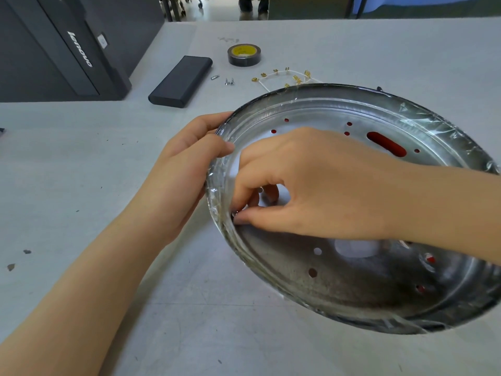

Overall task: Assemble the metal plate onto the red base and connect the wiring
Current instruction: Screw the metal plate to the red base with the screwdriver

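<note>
Metal plate (352, 280) rim gripped by left hand (187, 150); right hand (306, 183) pinches inside; "lenovo" case (78, 50).

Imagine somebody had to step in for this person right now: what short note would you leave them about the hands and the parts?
Left hand: grips the near-left rim of the metal plate, steadying it.
Right hand: reaches inside the plate, fingertips pinching something small at the inner rim; what it is cannot be told.
Red base: shows through the plate's slot and holes, so the plate sits over it.
White wires with gold terminals lie loose on the table behind the plate; screws and tape roll beyond.
Done: plate placed on base.
Left: apparently fastening, then wiring.
</note>
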